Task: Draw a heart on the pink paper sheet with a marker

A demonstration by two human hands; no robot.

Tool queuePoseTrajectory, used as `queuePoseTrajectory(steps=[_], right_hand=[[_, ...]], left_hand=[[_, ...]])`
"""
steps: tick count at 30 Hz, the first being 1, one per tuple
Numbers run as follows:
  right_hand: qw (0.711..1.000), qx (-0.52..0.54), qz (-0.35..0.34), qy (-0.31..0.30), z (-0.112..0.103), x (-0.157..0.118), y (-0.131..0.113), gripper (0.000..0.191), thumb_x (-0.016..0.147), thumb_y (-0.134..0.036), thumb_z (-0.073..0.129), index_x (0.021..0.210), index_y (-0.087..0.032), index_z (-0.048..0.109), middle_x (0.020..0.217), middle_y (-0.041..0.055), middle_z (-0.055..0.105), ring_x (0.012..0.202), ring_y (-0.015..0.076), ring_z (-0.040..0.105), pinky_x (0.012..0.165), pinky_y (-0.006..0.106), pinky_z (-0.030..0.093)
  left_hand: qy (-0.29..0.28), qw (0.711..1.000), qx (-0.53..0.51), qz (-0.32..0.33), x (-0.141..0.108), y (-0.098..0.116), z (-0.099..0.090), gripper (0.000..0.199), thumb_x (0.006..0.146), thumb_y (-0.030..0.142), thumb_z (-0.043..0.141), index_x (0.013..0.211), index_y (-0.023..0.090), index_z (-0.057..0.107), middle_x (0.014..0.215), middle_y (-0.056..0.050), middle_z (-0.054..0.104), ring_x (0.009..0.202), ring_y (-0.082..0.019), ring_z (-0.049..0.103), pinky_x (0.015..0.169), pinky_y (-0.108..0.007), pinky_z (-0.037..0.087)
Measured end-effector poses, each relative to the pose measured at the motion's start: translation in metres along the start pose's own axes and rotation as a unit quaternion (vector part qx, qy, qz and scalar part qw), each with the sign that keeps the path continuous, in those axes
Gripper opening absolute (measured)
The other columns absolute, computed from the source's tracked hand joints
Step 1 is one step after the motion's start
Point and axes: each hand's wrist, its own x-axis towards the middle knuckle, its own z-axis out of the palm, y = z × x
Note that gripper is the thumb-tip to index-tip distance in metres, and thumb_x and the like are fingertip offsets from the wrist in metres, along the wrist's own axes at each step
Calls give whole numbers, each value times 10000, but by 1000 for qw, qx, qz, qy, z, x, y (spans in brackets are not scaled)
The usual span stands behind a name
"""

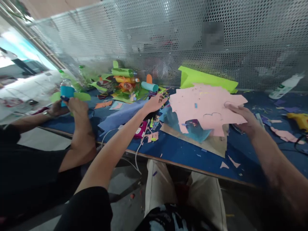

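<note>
My right hand (243, 118) grips the right edge of a large pink paper sheet (190, 102), thumb on top. The sheet has ragged cut edges, a drawn curved outline and a hole low on its left. Beneath it show a translucent blue sheet (201, 134) and a piece of brown cardboard (218, 145). My left hand (157, 102) reaches over a heap of paper scraps, fingers apart and slightly bent, with nothing visible in them. Close to that hand lie a purple-blue paper sheet (120, 116) and a magenta box-like item (141, 129) with a white cable.
A co-worker's hands (76, 104) hold a blue-wrapped bottle (67, 91) at the left. Paper-wrapped bottles (124, 80) stand at the back, beside a lime-green sheet (207, 78). A white bottle (286, 86) leans at the right, near a yellow item (299, 120). Perforated metal panelling (149, 35) borders the table.
</note>
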Motion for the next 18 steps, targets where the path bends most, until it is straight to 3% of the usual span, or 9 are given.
queuePoseTrajectory(steps=[4,7,9,11,13,15,18], right_hand=[[998,45,-41,3,4,-4,-1,90,855,-253,693,931,-237,739,1052,12,789,987,141,752,770,179,619],[996,-5,-85,6,3,-19,-9,126,851,-246,669,951,-272,741,1194,33,760,1239,224,672,903,310,615],[993,-56,-100,1,1,-31,-15,258,743,-151,741,966,-280,758,1316,35,708,1359,279,579,950,357,597],[989,-111,-100,-2,2,-40,-18,390,641,-78,781,967,-291,771,1374,25,671,1394,305,533,977,367,583],[986,-141,-89,2,4,-41,-16,293,668,-158,788,929,-289,771,1272,60,719,1285,321,616,921,392,606],[990,-130,-61,14,6,-36,-9,114,755,-309,746,860,-264,754,1035,99,772,1038,315,720,776,405,634],[990,-134,-35,32,0,-26,5,189,788,-399,708,757,-213,724,751,89,729,734,264,701,589,359,595]], left_hand=[[-64,988,137,36,-37,2,-28,395,969,525,539,1171,205,653,1137,-100,746,1008,-248,705,874,-325,507],[-61,968,242,-10,-81,-1,-39,466,930,576,569,1208,211,656,1155,-139,722,1098,-328,674,926,-402,505],[-48,953,291,-74,-111,-1,-41,527,878,623,620,1209,215,666,1143,-162,704,1148,-369,647,996,-443,483],[-49,945,312,-86,-137,1,-42,546,851,609,660,1238,223,665,1181,-169,688,1227,-381,598,1100,-455,423],[-34,946,315,-65,-153,2,-47,529,877,592,634,1298,271,638,1264,-142,665,1287,-353,560,1169,-439,363],[-5,953,300,-44,-158,-2,-58,474,926,560,575,1336,324,609,1335,-100,643,1322,-321,539,1183,-424,348],[43,951,305,-22,-146,-18,-81,440,957,481,557,1358,306,590,1401,-90,616,1372,-320,496,1198,-458,312]])
